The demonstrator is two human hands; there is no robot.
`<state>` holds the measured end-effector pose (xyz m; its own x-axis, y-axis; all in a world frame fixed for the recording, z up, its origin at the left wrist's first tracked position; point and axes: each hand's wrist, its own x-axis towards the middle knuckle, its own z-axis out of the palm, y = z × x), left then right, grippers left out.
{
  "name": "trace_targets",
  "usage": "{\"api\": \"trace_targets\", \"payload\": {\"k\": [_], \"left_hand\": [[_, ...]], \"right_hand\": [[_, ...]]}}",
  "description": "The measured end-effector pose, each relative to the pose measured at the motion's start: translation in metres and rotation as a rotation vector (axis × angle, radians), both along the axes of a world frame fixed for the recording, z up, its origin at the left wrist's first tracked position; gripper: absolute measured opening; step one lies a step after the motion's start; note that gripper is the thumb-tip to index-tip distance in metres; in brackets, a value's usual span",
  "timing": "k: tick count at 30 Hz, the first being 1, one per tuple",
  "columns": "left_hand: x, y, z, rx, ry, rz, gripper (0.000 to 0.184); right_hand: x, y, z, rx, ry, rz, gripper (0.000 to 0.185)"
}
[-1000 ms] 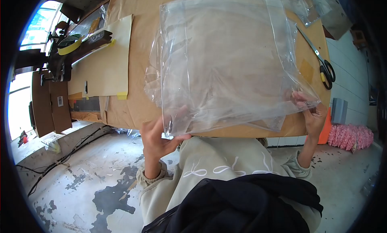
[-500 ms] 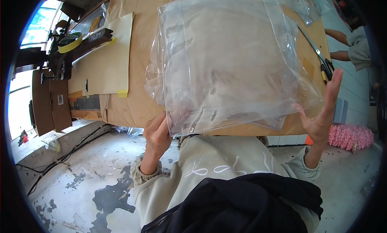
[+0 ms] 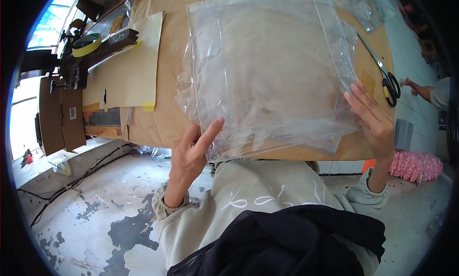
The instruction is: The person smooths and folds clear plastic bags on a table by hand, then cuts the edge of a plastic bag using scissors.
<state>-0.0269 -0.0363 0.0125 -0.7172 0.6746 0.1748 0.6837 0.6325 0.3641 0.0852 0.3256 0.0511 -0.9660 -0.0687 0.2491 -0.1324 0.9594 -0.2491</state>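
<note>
The left hand (image 3: 190,154) points its index finger over the bag's (image 3: 277,75) near left corner; the right hand (image 3: 375,120), fingers nearly together, reaches across its right edge on the table (image 3: 169,75).

Seemingly worn, patchy floor (image 3: 129,233).

A clear plastic sleeve (image 3: 277,70), creased and glossy with seamed side strips, is lying roughly flat across the upper centre of the frame, its lower edge wrinkling and slanting slightly.
</note>
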Motion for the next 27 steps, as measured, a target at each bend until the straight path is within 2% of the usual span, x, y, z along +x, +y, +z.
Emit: {"api": "trace_targets", "payload": {"k": [2,5,7,8,11,15,21,24,27], "left_hand": [[-0.002,0.010,0.022,-0.056,0.243,0.064,0.043],[0.002,0.018,0.043,-0.172,0.633,-0.018,0.038],[0.005,0.024,0.043,-0.097,0.576,-0.243,0.039],[0.009,0.029,0.049,-0.245,0.527,-0.261,0.040],[-0.001,0.044,0.040,-0.243,0.362,-0.205,0.042],[-0.012,0.047,0.026,-0.135,0.344,-0.215,0.038],[-0.021,0.038,-0.002,-0.196,0.593,-0.246,0.034],[-0.018,0.041,0.006,-0.225,0.571,-0.207,0.031],[-0.020,0.047,0.014,-0.185,0.438,-0.160,0.033]], "right_hand": [[0.002,0.000,-0.002,0.091,0.031,0.014,0.042],[0.001,-0.002,-0.002,0.166,0.041,0.017,0.039],[-0.001,-0.003,0.001,0.226,0.050,0.034,0.039],[-0.002,-0.002,0.001,0.249,0.052,0.044,0.038],[-0.002,0.000,-0.004,0.280,0.068,0.076,0.037],[0.001,0.009,-0.024,0.241,0.103,0.104,0.036],[-0.001,0.008,-0.024,0.218,0.063,0.116,0.036],[-0.002,0.009,-0.025,0.218,0.060,0.114,0.036],[-0.001,0.009,-0.029,0.205,0.057,0.110,0.036]]}}
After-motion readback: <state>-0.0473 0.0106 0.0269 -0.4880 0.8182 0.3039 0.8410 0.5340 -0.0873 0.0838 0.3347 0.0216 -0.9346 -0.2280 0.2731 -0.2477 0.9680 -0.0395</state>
